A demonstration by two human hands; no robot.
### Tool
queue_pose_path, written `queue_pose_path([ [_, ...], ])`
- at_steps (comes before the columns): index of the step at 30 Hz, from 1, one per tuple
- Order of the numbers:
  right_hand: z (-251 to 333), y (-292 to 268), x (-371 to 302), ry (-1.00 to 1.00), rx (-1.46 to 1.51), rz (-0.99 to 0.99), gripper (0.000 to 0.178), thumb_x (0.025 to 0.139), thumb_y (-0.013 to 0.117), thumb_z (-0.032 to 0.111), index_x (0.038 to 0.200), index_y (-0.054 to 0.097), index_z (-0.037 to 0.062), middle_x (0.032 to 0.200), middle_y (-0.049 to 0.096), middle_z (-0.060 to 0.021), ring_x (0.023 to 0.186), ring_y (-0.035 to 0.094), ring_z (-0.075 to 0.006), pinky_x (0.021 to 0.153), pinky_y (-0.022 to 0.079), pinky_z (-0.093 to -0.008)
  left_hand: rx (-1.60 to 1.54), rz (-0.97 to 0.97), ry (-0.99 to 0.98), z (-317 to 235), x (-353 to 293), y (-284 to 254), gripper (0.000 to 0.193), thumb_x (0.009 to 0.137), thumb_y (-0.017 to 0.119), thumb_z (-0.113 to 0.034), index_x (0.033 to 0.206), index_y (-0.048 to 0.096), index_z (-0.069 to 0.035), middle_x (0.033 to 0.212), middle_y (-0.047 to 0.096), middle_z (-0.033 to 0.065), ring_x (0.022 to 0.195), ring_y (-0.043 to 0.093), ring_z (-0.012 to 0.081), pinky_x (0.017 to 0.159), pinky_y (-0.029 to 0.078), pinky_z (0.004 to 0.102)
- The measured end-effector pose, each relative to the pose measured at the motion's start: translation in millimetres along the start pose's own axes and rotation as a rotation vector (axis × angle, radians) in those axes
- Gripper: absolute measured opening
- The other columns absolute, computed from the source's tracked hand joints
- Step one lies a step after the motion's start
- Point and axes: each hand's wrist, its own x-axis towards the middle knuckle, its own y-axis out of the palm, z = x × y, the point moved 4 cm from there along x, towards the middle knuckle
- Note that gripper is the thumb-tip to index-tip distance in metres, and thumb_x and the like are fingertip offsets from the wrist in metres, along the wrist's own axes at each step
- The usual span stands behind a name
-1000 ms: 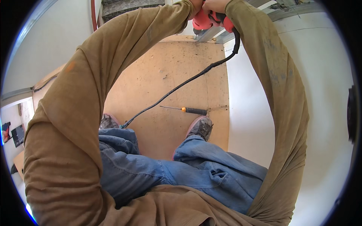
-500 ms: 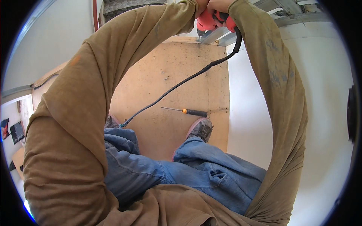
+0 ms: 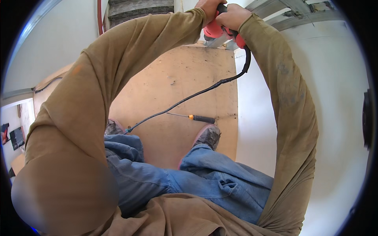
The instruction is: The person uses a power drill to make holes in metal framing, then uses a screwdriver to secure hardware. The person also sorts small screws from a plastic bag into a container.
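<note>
At the top of the view both hands are closed round a red and black corded drill [image 3: 213, 30]. My left hand [image 3: 210, 8] wraps its upper left side, next to a black handle part. My right hand [image 3: 233, 17] grips the rear, just above where the black cord [image 3: 189, 94] leaves the tool. The fingers are partly hidden behind the drill and sleeves. The drill's front end points down by the metal framing [image 3: 222, 42]; its tip is hard to make out. From the tool the cord runs down to my left shoe [image 3: 114, 128].
A screwdriver [image 3: 202, 118] with a black and orange handle lies on the wooden board [image 3: 157, 86], beside my right shoe [image 3: 208, 137]. Patterned steps [image 3: 139, 10] rise at the far left. Metal bars [image 3: 283, 13] stand at the far right, above a white wall panel [image 3: 256, 114].
My hands and the drill sit slightly lower in the view, with more of both hands showing. The cord has shifted with them. Both hands keep their hold.
</note>
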Motion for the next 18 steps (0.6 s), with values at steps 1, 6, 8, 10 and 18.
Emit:
queue_pose_path([
  [1, -1, 1, -10, 0.010, 0.000, -0.002, 0.021, 0.080, 0.061, 0.015, 0.084, 0.074, -0.0008, 0.068, 0.069, -0.0151, 0.053, 0.068, -0.0298, 0.050, 0.054, -0.0403, -0.004, 0.007, -0.006, 3, -3, 2, 0.022, 0.088, 0.061, -0.022, 0.078, 0.065, -0.003, 0.065, 0.056, 0.0012, 0.060, 0.051, 0.0158, 0.057, 0.042, 0.0322],
  [6, 7, 1, -46, -0.139, 0.066, 0.111, 0.017, 0.080, 0.062, 0.018, 0.082, 0.070, 0.0034, 0.067, 0.067, -0.0154, 0.053, 0.067, -0.0303, 0.049, 0.052, -0.0445, 0.204, -0.055, 0.129, 5, -22, -1, 0.022, 0.087, 0.058, -0.024, 0.078, 0.064, -0.005, 0.070, 0.056, 0.0042, 0.063, 0.050, 0.0157, 0.058, 0.044, 0.0339],
  [8, 0, 17, -22, -0.152, -0.025, 0.023, 0.023, 0.081, 0.062, 0.019, 0.089, 0.066, -0.0014, 0.067, 0.067, -0.0149, 0.054, 0.067, -0.0276, 0.050, 0.054, -0.0409, 0.275, -0.054, 0.216, 7, -19, -16, 0.021, 0.087, 0.058, -0.024, 0.079, 0.065, -0.005, 0.074, 0.057, 0.0063, 0.066, 0.051, 0.0157, 0.059, 0.044, 0.0344],
  [10, -1, 24, -7, -0.155, -0.115, -0.062, 0.031, 0.082, 0.061, 0.021, 0.096, 0.062, -0.0062, 0.067, 0.067, -0.0145, 0.054, 0.068, -0.0250, 0.051, 0.056, -0.0373, 0.289, -0.106, 0.333, 8, -21, -25, 0.022, 0.086, 0.057, -0.024, 0.075, 0.063, -0.006, 0.068, 0.055, 0.0057, 0.060, 0.050, 0.0156, 0.055, 0.043, 0.0338],
  [18, 23, 27, -26, -0.228, -0.283, 0.012, 0.036, 0.086, 0.059, 0.023, 0.107, 0.058, -0.0064, 0.075, 0.070, -0.0166, 0.059, 0.071, -0.0279, 0.054, 0.058, -0.0379, 0.055, -0.071, 0.070, 6, -42, -32, 0.022, 0.086, 0.055, -0.021, 0.068, 0.058, -0.008, 0.058, 0.050, 0.0039, 0.048, 0.047, 0.0150, 0.045, 0.040, 0.0322],
])
